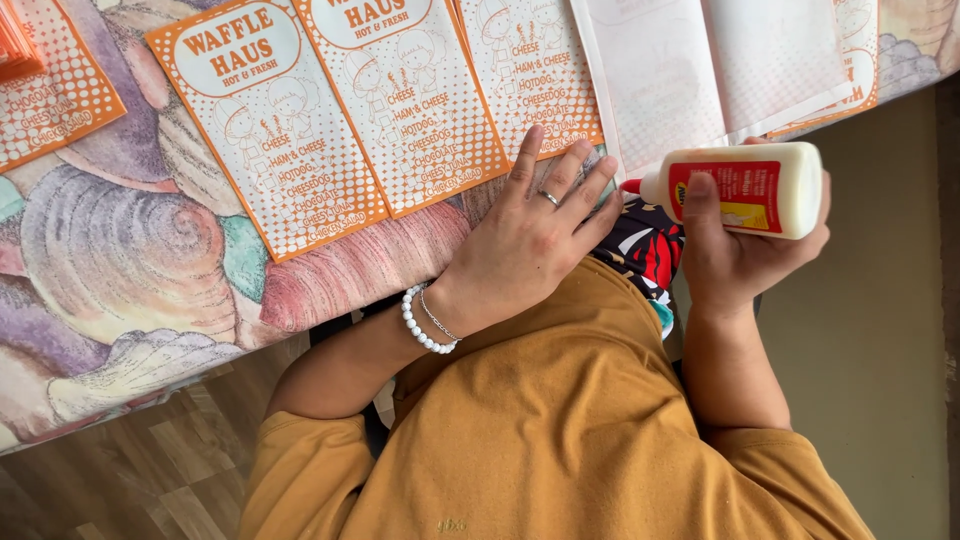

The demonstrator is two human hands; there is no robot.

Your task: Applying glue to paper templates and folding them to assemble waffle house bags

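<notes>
Right hand (745, 255) wraps the white glue bottle (745, 188) at the table edge (330, 290), lying sideways, red nozzle left. Likely soft, squeezable plastic, light — best held mid-body. Left hand (535, 235) rests flat, holding nothing, fingertips on an orange-printed paper bag (530, 75).

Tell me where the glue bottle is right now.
In the head view, the glue bottle is at upper right, lying sideways in the right hand, red tip toward the left hand resting at the table's edge.
</notes>
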